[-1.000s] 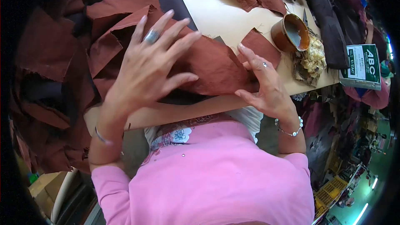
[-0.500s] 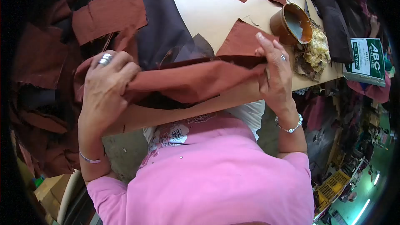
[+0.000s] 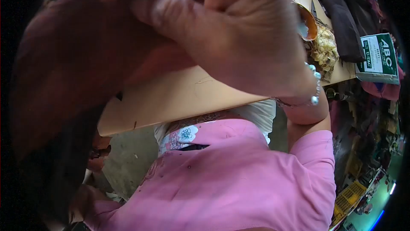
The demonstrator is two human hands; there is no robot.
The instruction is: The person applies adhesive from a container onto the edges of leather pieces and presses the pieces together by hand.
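Very close to the camera, my right hand (image 3: 243, 38) is raised with its thumb and fingers closed on a large rust-brown cloth (image 3: 94, 34). The hand is slightly blurred, with a beaded bracelet at its wrist. The cloth spreads across the upper left of the view, and its lower part hangs as a dark, shadowed piece (image 3: 60, 154) at the left. Of my left arm (image 3: 87, 199) only a blurred bit of skin and the sleeve show at the lower left. The cloth hides my left hand and its fingers.
A tan table (image 3: 171, 102) has its near edge at my waist. At its right stand a brown bowl (image 3: 309, 26) and a pale yellowish tangled clump (image 3: 324, 51). Dark cloth (image 3: 337, 21) and a green-white ABC packet (image 3: 378, 58) lie at the right edge. A yellow crate (image 3: 350, 199) is lower right.
My right hand has risen towards the camera and moved left, lifting the rust-brown cloth off the table. My left hand has dropped out of sight behind it.
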